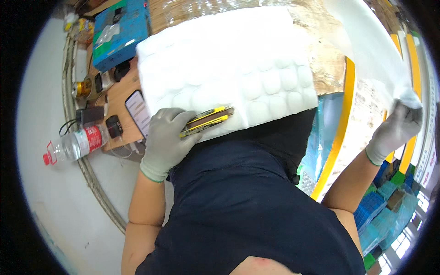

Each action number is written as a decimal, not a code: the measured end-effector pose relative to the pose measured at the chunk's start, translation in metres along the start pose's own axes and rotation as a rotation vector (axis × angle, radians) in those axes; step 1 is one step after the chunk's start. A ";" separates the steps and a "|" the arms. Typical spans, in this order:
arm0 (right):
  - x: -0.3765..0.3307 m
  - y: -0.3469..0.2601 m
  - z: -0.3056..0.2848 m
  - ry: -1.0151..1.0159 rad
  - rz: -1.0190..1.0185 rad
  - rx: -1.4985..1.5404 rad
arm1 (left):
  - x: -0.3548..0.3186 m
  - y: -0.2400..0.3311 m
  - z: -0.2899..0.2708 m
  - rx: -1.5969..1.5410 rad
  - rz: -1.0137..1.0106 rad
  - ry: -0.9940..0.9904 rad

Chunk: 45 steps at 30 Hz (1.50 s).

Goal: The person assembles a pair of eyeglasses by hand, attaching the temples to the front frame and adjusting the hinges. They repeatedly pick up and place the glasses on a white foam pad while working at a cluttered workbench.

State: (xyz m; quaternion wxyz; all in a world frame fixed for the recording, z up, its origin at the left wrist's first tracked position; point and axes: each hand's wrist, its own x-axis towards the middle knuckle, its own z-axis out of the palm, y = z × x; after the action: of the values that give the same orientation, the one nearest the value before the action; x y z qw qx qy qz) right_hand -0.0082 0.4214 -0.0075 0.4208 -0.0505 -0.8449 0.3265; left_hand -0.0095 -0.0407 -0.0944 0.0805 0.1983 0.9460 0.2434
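Observation:
A large white padded bundle (pixel 197 59), with rows of rounded bulges along its near side, lies on the table in front of me. At its near left edge, my left hand (pixel 167 137), in a grey glove, is closed round a yellow and black box cutter (pixel 208 121). Whether its blade is out cannot be made out. Far out to the right, my gloved right hand (pixel 396 123) grips the end of a thin white sheet (pixel 376 46). That sheet runs from the hand up toward the top of the view.
Left of the bundle lie a phone (pixel 137 112) and a small black device (pixel 113 126), with a plastic bottle (pixel 80 143) beyond the table edge. A blue box (pixel 121 34) stands at the far left. Yellow-edged boards (pixel 339 133) and blue crates (pixel 369 208) are on the right.

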 end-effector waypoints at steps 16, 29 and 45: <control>-0.253 0.214 0.009 -0.647 0.892 -0.568 | 0.016 0.021 -0.020 -0.070 0.032 0.015; -0.301 0.314 -0.032 -0.583 1.559 0.176 | 0.089 -0.004 -0.040 -0.162 0.150 0.144; 0.000 -0.074 0.244 -0.964 -0.325 -0.282 | 0.332 -0.147 -0.025 -0.675 -0.757 0.181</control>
State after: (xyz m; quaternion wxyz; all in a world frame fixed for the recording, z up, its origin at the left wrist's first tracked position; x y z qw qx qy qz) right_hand -0.1754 0.2393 -0.0691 0.0187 0.1810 -0.9752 0.1263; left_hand -0.3669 -0.0321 -0.1635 0.1404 -0.2169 0.8234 0.5053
